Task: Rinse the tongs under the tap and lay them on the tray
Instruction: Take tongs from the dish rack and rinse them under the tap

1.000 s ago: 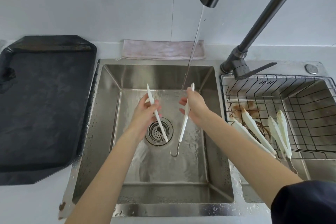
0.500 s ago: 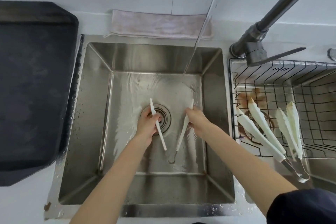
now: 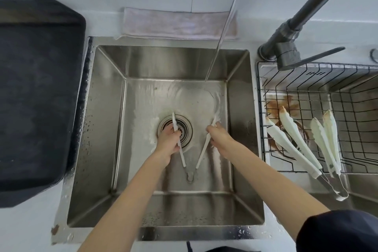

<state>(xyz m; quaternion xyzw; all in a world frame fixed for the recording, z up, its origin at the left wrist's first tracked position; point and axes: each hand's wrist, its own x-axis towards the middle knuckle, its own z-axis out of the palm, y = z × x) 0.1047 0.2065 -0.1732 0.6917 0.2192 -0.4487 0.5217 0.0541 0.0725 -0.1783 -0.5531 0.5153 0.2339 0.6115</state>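
White tongs [image 3: 201, 154] with a metal hinge loop are spread in a V low inside the steel sink [image 3: 106, 129], over the drain [image 3: 185, 129]. My left hand [image 3: 168, 142] grips the left arm of the tongs and my right hand [image 3: 217, 139] grips the right arm. The water stream [image 3: 223, 28] falls from the tap [image 3: 302, 12] and lands behind the tongs, beyond their tips. The black tray [image 3: 34, 96] lies on the counter left of the sink.
A wire basket [image 3: 347, 80] in the right basin holds two more pairs of white tongs [image 3: 294, 143], one stained brown at the tips. A folded pinkish cloth [image 3: 180, 23] lies behind the sink. The tap lever [image 3: 319, 56] points right.
My hands have lowered the spread tongs from under the stream down toward the sink floor. The view has tilted downward, and the stream now lands beyond the tongs.
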